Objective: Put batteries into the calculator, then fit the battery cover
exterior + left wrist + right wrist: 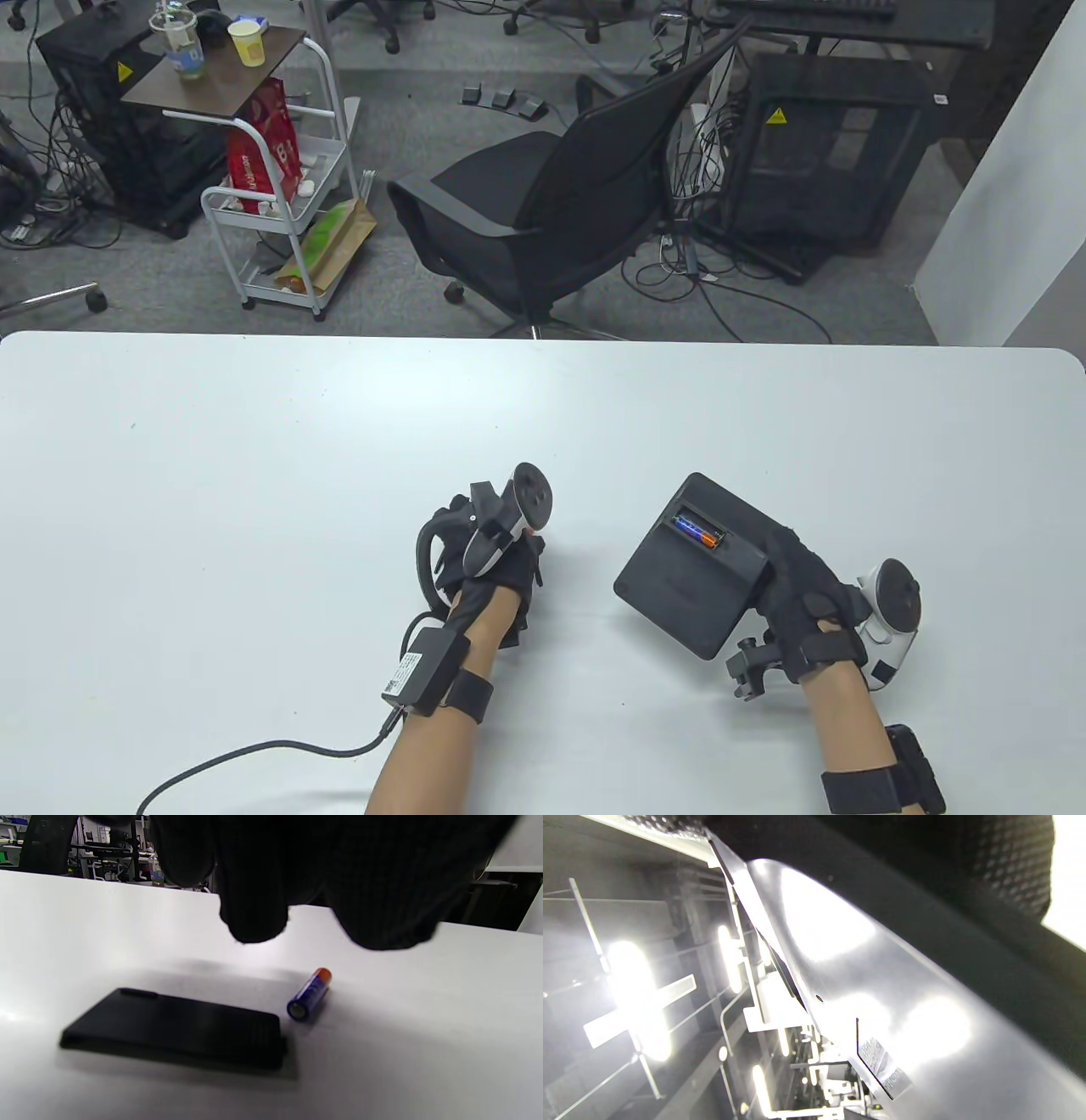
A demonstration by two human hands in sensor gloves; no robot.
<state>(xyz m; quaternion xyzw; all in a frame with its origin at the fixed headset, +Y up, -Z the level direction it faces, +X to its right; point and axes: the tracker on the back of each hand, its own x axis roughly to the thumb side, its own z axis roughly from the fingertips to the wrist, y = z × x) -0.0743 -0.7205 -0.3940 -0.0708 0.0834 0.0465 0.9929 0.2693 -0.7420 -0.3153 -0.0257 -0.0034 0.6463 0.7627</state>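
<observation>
The left hand (492, 560) is hovering low over the table (254, 475), holding nothing; in the left wrist view its fingertips (254, 925) are hanging just above a loose battery (309, 995), not touching it. Whether the fingers are spread wide or narrow cannot be told. The battery cover (178, 1027) is lying flat just beside that battery, apart from it.

The right hand (806, 603) is gripping the calculator (691, 569) by one edge, holding it tilted off the table, back upward. One battery is already sitting in the open compartment (701, 532); a second place appears to be waiting beside it.

Judged step: picking up the loose battery. To do it well, the fingers should be pinching the battery across its middle, clear of the cover. The orange end should be checked against the seated cell before insertion, and the calculator steadied throughout.

Beyond the table, an office chair (577, 204) and a cart (280, 195) are standing on the floor.
</observation>
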